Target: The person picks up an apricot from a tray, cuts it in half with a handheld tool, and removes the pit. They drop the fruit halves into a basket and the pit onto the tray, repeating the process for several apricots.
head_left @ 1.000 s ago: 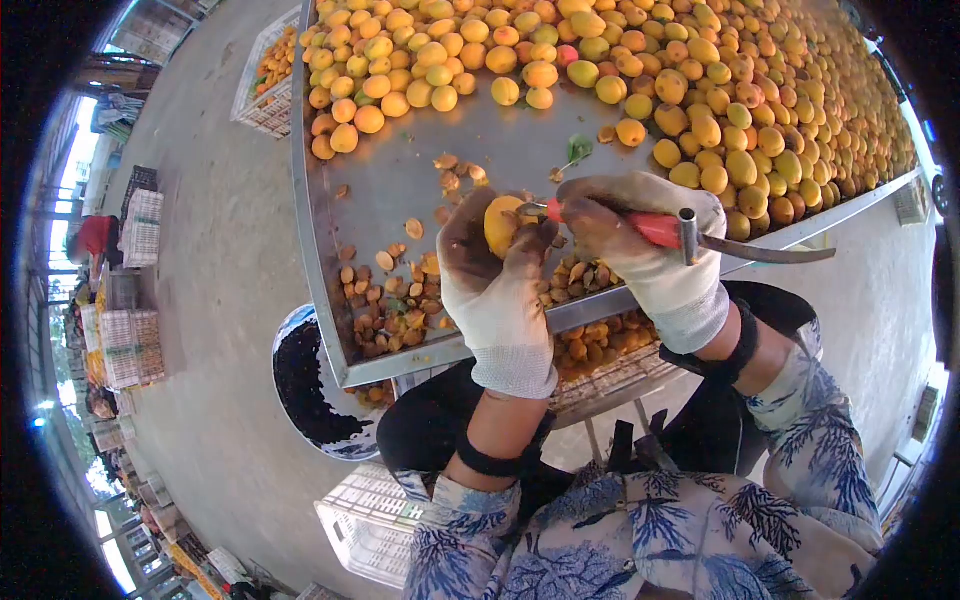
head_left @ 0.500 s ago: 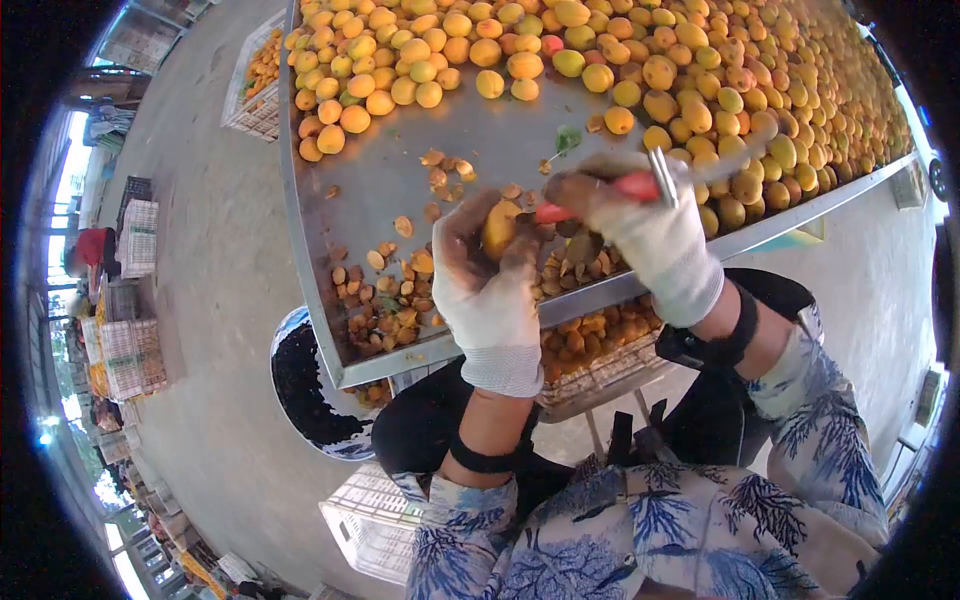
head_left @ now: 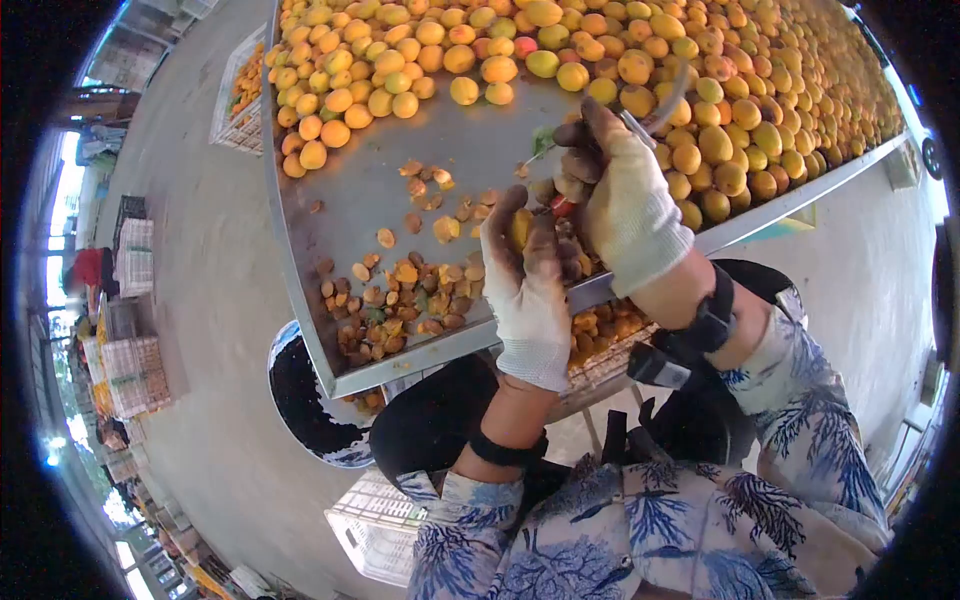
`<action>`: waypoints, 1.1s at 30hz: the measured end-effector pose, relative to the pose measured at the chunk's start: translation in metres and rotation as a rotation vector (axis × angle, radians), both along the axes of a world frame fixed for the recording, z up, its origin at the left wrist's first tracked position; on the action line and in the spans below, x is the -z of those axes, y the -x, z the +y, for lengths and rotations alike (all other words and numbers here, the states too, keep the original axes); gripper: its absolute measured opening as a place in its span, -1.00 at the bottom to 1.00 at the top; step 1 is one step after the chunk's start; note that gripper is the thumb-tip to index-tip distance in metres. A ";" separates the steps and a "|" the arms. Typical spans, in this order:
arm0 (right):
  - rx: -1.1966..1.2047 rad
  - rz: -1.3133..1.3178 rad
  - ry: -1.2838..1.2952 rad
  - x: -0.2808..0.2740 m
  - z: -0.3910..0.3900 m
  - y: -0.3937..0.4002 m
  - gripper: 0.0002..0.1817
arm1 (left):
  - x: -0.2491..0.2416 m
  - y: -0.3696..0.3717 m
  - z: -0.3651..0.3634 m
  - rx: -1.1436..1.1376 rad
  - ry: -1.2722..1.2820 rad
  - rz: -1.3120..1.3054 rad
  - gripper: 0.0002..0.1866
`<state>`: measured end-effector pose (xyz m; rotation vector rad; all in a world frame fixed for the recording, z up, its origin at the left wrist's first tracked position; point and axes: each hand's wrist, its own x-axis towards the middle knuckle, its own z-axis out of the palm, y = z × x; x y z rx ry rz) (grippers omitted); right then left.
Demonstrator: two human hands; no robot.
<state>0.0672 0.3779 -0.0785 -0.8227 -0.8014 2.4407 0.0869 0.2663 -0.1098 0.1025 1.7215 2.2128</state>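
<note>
My left hand (head_left: 528, 280), in a white glove with dark-stained fingers, is closed around a yellow-orange apricot (head_left: 521, 229) above the metal tray (head_left: 440, 145). Close on its right, my gloved right hand (head_left: 625, 200) grips a red-handled tool (head_left: 562, 206). A curved metal part (head_left: 672, 105) of it sticks out beyond the fingers, toward the upper right. The tool's tip near the fruit is hidden by fingers. Fruit pieces and pits (head_left: 405, 300) lie on the tray below and left of the hands.
Many whole apricots (head_left: 440, 50) cover the tray's far and right parts. Below its front edge is a crate of fruit pieces (head_left: 605, 330). A dark-filled tub (head_left: 310, 400) and a white crate (head_left: 375, 525) stand on the floor. A person in red (head_left: 92, 270) is far left.
My left hand has moved right with the apricot. My right hand has turned more upright, and the tool's metal part now points up more steeply. The tray has shifted slightly left in view.
</note>
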 end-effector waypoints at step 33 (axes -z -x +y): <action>-0.248 -0.005 -0.181 -0.023 -0.005 0.001 -0.59 | 0.000 -0.011 0.006 -0.111 -0.217 -0.224 -0.62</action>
